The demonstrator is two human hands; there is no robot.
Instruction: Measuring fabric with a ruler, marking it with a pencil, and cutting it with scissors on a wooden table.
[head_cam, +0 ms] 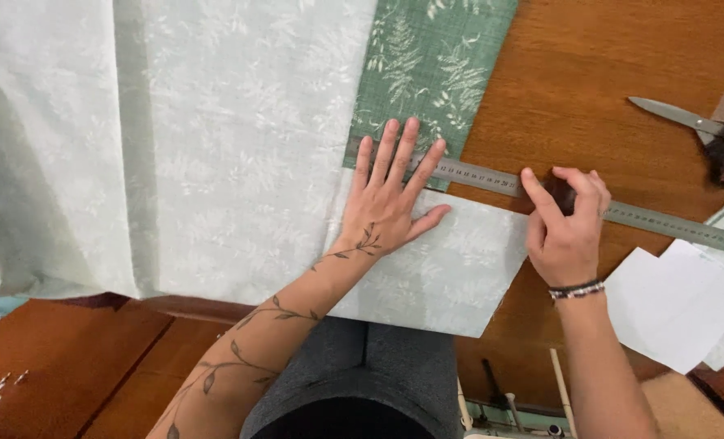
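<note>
The left hand lies flat, fingers spread, pressing the pale fabric and steel ruler at table centre. The right hand, at three o'clock, pinches a small dark object on the ruler. Scissors lie at two o'clock.

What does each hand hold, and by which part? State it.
The right hand pinches a small dark object, too hidden to identify, against the metal ruler. The left hand grips nothing; it lies flat, pressing the ruler's left end onto the fabric.

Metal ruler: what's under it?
The metal ruler lies across green leaf-print fabric at its left end and bare wooden table to the right. The left hand covers its left tip; the right hand hides a middle stretch.
</note>
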